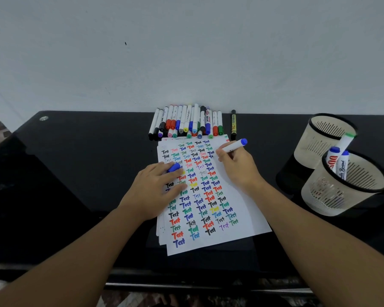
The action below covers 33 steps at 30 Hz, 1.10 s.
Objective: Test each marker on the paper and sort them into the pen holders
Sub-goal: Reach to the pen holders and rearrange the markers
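Observation:
A stack of white paper covered with coloured "Test" words lies mid-table. My right hand grips a white marker with a blue end, its tip down on the paper's upper right part. My left hand rests flat on the sheet's left side and holds a blue cap between its fingers. A pile of several markers lies at the paper's far edge by the wall. Two beige pen holders stand on the right: the near one contains three markers, while I cannot see into the far one.
A single black and yellow marker lies apart, right of the pile. The black table runs up to a pale wall. Its front edge is close to my body.

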Motion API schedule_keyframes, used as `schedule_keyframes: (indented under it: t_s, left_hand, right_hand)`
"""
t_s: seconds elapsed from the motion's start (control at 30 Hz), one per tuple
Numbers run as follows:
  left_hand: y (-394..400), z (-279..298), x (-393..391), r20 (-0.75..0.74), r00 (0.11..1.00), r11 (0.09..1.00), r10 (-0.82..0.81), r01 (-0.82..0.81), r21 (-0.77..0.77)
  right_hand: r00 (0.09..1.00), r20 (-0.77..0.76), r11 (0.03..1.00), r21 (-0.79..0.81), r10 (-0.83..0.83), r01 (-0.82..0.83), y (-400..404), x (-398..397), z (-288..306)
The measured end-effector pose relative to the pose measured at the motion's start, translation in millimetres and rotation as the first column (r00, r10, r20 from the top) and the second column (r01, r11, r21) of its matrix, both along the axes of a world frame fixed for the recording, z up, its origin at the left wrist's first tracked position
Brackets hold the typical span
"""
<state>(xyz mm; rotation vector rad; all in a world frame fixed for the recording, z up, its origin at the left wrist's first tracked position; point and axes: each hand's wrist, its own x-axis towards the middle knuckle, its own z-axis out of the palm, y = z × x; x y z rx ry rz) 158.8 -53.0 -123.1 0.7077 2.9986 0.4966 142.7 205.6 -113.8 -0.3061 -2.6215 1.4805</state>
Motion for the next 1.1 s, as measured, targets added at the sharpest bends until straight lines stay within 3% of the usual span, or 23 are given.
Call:
schedule_keyframes:
  t_s: [1.1]
  left_hand:
    - [-0.8,-2.4,-0.5,-0.028,1.0,1.0,-0.005,0.005,0.005]
  right_hand:
    - [0.999,-0.024,0.999,0.009,-0.034,0.034,-0.6,1.3,3.7]
